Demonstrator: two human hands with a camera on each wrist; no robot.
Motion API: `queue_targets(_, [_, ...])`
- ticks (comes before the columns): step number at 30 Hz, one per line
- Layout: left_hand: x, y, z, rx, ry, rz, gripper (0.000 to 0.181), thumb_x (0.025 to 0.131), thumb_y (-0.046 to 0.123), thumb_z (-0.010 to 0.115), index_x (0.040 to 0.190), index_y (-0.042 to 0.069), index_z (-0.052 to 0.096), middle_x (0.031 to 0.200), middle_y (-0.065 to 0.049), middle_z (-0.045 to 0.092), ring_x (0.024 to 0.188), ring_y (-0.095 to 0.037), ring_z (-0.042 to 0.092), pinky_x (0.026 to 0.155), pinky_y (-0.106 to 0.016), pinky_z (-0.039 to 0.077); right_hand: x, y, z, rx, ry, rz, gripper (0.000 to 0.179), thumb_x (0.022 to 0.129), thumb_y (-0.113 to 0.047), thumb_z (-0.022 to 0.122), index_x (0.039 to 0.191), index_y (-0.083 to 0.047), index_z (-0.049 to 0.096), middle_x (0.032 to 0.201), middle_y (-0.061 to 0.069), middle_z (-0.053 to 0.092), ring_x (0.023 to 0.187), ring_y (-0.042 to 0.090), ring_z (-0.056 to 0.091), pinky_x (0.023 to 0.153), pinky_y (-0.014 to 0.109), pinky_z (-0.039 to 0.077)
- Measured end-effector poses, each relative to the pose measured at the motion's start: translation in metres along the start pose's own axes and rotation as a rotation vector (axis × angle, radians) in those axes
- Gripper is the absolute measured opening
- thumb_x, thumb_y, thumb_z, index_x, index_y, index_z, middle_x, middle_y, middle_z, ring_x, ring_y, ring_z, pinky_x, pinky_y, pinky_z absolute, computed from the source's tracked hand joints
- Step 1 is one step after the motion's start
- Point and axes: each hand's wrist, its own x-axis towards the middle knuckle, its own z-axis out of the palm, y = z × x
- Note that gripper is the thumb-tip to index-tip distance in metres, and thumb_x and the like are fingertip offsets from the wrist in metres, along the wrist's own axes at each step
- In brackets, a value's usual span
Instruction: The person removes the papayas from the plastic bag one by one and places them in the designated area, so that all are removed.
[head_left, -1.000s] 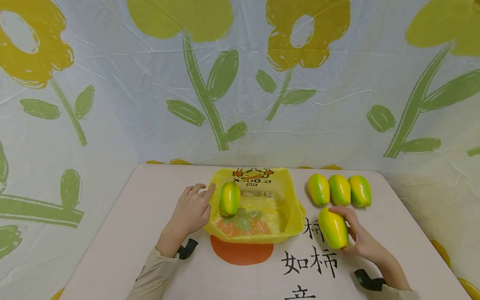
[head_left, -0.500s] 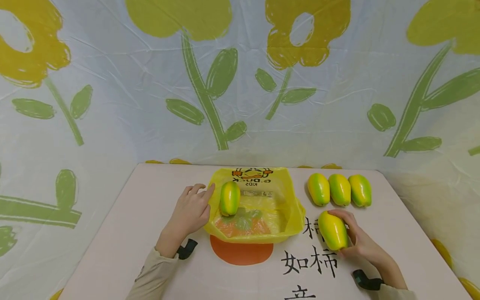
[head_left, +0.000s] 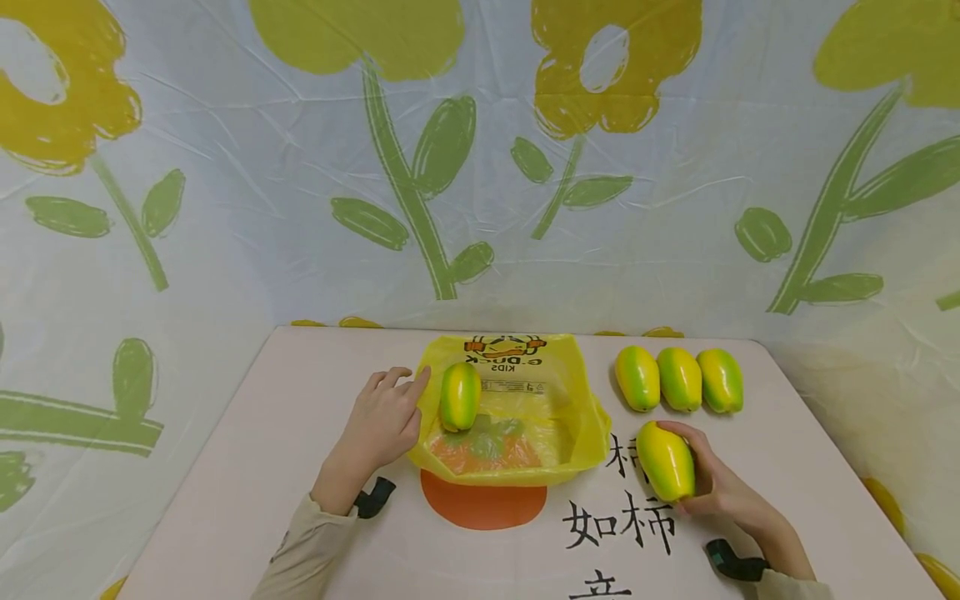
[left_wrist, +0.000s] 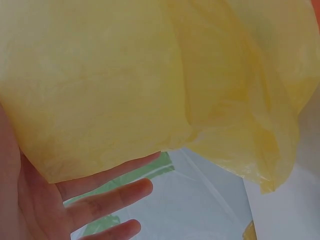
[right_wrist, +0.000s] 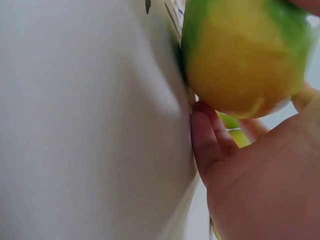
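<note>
A yellow plastic bag (head_left: 555, 408) lies spread with its mouth wide, and one yellow-green papaya (head_left: 460, 397) rests inside on its left part. My left hand (head_left: 381, 423) is at the bag's left rim, fingers extended against the plastic. In the left wrist view the bag's yellow film (left_wrist: 100, 90) covers part of that hand, and three straight fingers show below it. At the right, my right hand (head_left: 716, 479) grips another papaya (head_left: 666, 461) between thumb and fingers. The right wrist view shows this papaya (right_wrist: 245, 55) low beside the table surface.
Three more papayas (head_left: 679, 380) lie in a row at the back right of the pale table (head_left: 300, 375). A flowered cloth (head_left: 300, 167) hangs behind. Black printed characters (head_left: 618, 523) and an orange round patch (head_left: 483, 507) mark the tabletop.
Over the last second the right hand and its papaya have shifted slightly down, away from the row, then stayed nearly still. The left hand and the bag have kept their places.
</note>
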Motion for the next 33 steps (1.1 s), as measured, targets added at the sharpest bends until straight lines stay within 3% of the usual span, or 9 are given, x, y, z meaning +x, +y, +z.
queue_targets(3, [0.000,0.000,0.000,-0.004,0.003,0.002,0.049,0.087,0.008,0.048,0.133,-0.001,0.060,0.108,-0.011,0.074,0.116,-0.033,0.057,0.098,-0.050,0.044,0.001,0.001,-0.001,-0.008,0.002,-0.008,0.110,0.057,0.000,0.075,0.153,-0.010,0.024,0.149,0.004,0.024,0.127,0.005,0.027,0.101,0.015,0.020])
queue_targets(6, [0.000,0.000,0.000,-0.004,0.006,0.005,0.049,0.087,0.007,0.048,0.133,-0.001,0.060,0.107,-0.011,0.074,0.116,-0.033,0.057,0.098,-0.049,0.044,0.004,0.000,-0.001,-0.020,0.008,0.001,0.110,0.056,-0.001,0.077,0.153,-0.011,0.025,0.149,0.003,0.025,0.127,0.004,0.026,0.114,0.044,0.013])
queue_targets(8, [0.000,0.000,0.000,-0.004,0.008,0.006,0.049,0.087,0.007,0.048,0.133,-0.001,0.060,0.107,-0.011,0.074,0.116,-0.033,0.057,0.098,-0.049,0.044,0.006,0.000,0.000,-0.037,0.012,0.004,0.111,0.055,-0.002,0.077,0.153,-0.012,0.026,0.149,0.000,0.024,0.127,0.002,0.024,0.108,0.070,0.006])
queue_targets(10, [0.000,0.000,0.000,-0.001,0.010,0.005,0.049,0.086,0.007,0.047,0.133,-0.001,0.060,0.107,-0.011,0.074,0.116,-0.033,0.057,0.097,-0.049,0.044,0.007,0.000,-0.001,-0.049,0.018,-0.001,0.112,0.054,-0.002,0.078,0.152,-0.013,0.027,0.149,-0.001,0.024,0.127,0.000,0.024,0.100,0.080,0.004])
queue_targets(13, [0.000,0.000,0.000,0.002,0.012,0.005,0.049,0.086,0.007,0.047,0.133,-0.001,0.061,0.106,-0.011,0.074,0.116,-0.033,0.057,0.097,-0.050,0.045,0.010,0.001,-0.002,-0.062,0.018,-0.027,0.111,0.053,0.000,0.077,0.152,-0.011,0.028,0.150,0.002,0.022,0.128,-0.001,0.022,0.094,0.084,0.004])
queue_targets(22, [0.000,0.000,0.000,-0.001,0.009,-0.004,0.048,0.087,0.007,0.047,0.132,-0.002,0.061,0.107,-0.011,0.074,0.116,-0.033,0.056,0.098,-0.050,0.043,0.014,-0.001,-0.001,-0.083,0.038,-0.038,0.123,0.053,0.000,0.080,0.156,-0.009,0.013,0.156,0.017,0.011,0.127,-0.001,0.024,0.099,0.076,0.011])
queue_targets(25, [0.000,0.000,0.000,0.000,0.007,-0.004,0.048,0.087,0.007,0.047,0.132,-0.002,0.061,0.107,-0.011,0.074,0.116,-0.033,0.056,0.098,-0.050,0.043,0.014,-0.001,-0.002,-0.102,0.047,-0.065,0.127,0.054,0.002,0.081,0.157,-0.008,0.007,0.154,0.022,0.010,0.126,0.004,0.027,0.108,0.045,0.020])
queue_targets(28, [0.000,0.000,0.000,-0.001,0.008,-0.004,0.048,0.087,0.007,0.047,0.132,-0.002,0.061,0.107,-0.010,0.074,0.116,-0.033,0.056,0.098,-0.050,0.043,0.015,0.000,-0.003,-0.112,0.046,-0.091,0.127,0.055,0.004,0.080,0.157,-0.007,0.004,0.149,0.025,0.012,0.124,0.007,0.028,0.094,0.018,0.023])
queue_targets(33, [0.000,0.000,0.000,-0.004,0.017,-0.002,0.048,0.087,0.007,0.047,0.132,-0.001,0.061,0.106,-0.010,0.074,0.116,-0.033,0.056,0.098,-0.049,0.043,0.017,0.003,-0.004,-0.108,0.042,-0.121,0.128,0.054,0.005,0.080,0.156,-0.007,0.005,0.152,0.025,0.008,0.130,0.002,0.024,0.091,0.008,0.021])
